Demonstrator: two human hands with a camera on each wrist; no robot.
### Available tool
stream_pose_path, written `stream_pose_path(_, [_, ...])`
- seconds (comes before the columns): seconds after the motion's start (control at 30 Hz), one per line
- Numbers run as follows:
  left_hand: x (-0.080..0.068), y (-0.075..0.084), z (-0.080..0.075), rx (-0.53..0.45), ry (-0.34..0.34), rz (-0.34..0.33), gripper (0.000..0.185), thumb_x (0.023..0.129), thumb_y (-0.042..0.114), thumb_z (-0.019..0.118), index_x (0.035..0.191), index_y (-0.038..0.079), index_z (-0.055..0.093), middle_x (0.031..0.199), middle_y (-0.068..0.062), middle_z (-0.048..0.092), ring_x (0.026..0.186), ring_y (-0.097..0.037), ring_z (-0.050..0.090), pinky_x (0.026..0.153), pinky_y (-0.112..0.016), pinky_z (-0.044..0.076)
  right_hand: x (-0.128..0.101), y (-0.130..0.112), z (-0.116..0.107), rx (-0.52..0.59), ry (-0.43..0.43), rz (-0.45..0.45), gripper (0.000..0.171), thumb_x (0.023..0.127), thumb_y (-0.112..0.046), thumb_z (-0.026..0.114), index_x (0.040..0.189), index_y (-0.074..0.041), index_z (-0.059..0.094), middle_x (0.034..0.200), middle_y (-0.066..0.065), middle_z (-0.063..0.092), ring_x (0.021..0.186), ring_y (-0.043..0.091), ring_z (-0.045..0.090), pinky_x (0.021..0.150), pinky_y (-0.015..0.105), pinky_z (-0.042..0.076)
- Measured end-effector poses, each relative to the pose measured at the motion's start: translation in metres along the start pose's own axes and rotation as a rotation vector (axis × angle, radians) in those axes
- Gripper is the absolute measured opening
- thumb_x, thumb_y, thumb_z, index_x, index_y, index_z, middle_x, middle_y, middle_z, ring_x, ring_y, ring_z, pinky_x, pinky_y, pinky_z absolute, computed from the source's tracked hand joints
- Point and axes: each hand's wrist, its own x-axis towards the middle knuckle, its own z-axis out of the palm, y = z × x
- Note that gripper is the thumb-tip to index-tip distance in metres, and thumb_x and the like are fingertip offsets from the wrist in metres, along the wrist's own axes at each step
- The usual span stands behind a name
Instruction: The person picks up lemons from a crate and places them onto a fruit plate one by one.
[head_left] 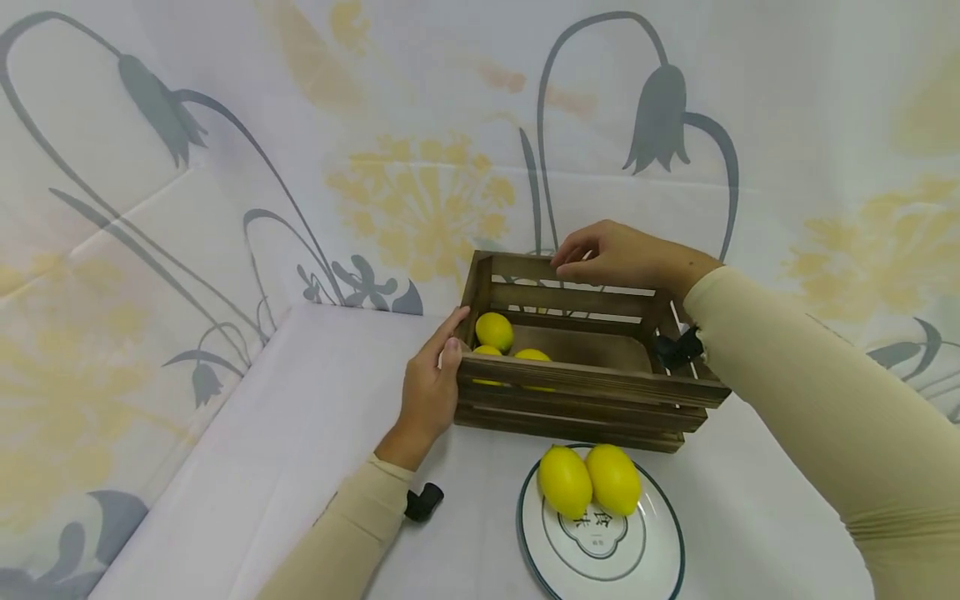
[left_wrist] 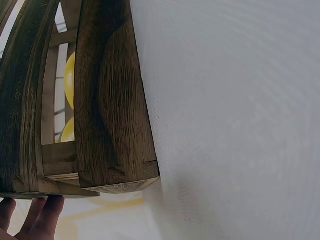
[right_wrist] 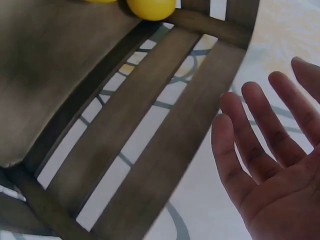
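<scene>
A dark wooden slatted crate (head_left: 577, 379) stands on the white cloth, with three lemons (head_left: 494, 332) at its left end. My left hand (head_left: 432, 387) rests against the crate's left end, its fingers fairly straight along that side and the thumb by the front corner. In the left wrist view its fingertips (left_wrist: 50, 212) touch the crate's end. Over the crate's back rail hovers my right hand (head_left: 618, 257), fingers apart and holding nothing, as the right wrist view of the palm (right_wrist: 285, 200) shows. Two lemons (head_left: 566, 482) lie side by side on a plate (head_left: 660, 542) in front.
The plate has a dark rim and printed characters, and sits close to the crate's front. Behind the crate hangs a white cloth (head_left: 427, 67) printed with grey and yellow flowers. White cloth (head_left: 315, 450) also covers the surface left of the crate.
</scene>
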Motion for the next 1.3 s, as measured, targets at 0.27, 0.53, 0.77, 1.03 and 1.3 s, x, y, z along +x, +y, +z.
stream_pose_path(0.27, [0.000,0.006,-0.001,0.001,-0.006,-0.003,0.046,0.106,0.041,0.033,0.150,0.034,0.047,0.096,-0.006,0.063,0.094,-0.019,0.058,0.087,-0.040,0.048,0.019,-0.001,0.003,0.051,-0.112,0.050,0.037,0.100,-0.035,0.060,0.130,-0.014,0.065,0.125,0.012,0.066,0.105,0.025,0.065,0.091,0.041,0.055])
stream_pose_path(0.53, [0.000,0.008,0.002,-0.005,-0.015,0.006,0.048,0.106,0.046,0.032,0.150,0.033,0.046,0.098,-0.007,0.063,0.094,-0.021,0.058,0.090,-0.043,0.051,0.031,0.005,0.011,0.157,-0.243,0.096,0.041,0.099,-0.028,0.062,0.135,-0.009,0.060,0.132,0.014,0.062,0.111,0.030,0.065,0.098,0.046,0.053])
stream_pose_path(0.77, [-0.004,0.009,0.007,0.003,-0.029,-0.007,0.049,0.106,0.048,0.031,0.151,0.033,0.045,0.104,-0.007,0.067,0.098,-0.019,0.060,0.089,-0.041,0.052,0.033,0.016,0.024,0.160,-0.338,0.159,0.042,0.099,-0.031,0.062,0.136,-0.011,0.059,0.137,0.010,0.058,0.115,0.031,0.061,0.099,0.045,0.052])
stream_pose_path(1.03, [-0.003,0.013,0.008,0.009,-0.019,0.018,0.056,0.105,0.057,0.027,0.150,0.031,0.046,0.098,-0.005,0.067,0.091,-0.017,0.060,0.082,-0.037,0.052,0.035,0.023,0.030,0.195,-0.395,0.179,0.042,0.099,-0.028,0.062,0.137,-0.010,0.058,0.145,0.014,0.052,0.119,0.030,0.061,0.101,0.045,0.051])
stream_pose_path(1.3, [-0.004,0.015,0.007,-0.017,-0.027,0.007,0.052,0.106,0.051,0.031,0.150,0.029,0.047,0.104,-0.010,0.068,0.096,-0.019,0.061,0.093,-0.043,0.053,0.041,0.029,0.042,0.156,-0.448,0.169,0.046,0.100,-0.025,0.061,0.140,-0.004,0.055,0.145,0.019,0.052,0.123,0.033,0.060,0.100,0.043,0.052])
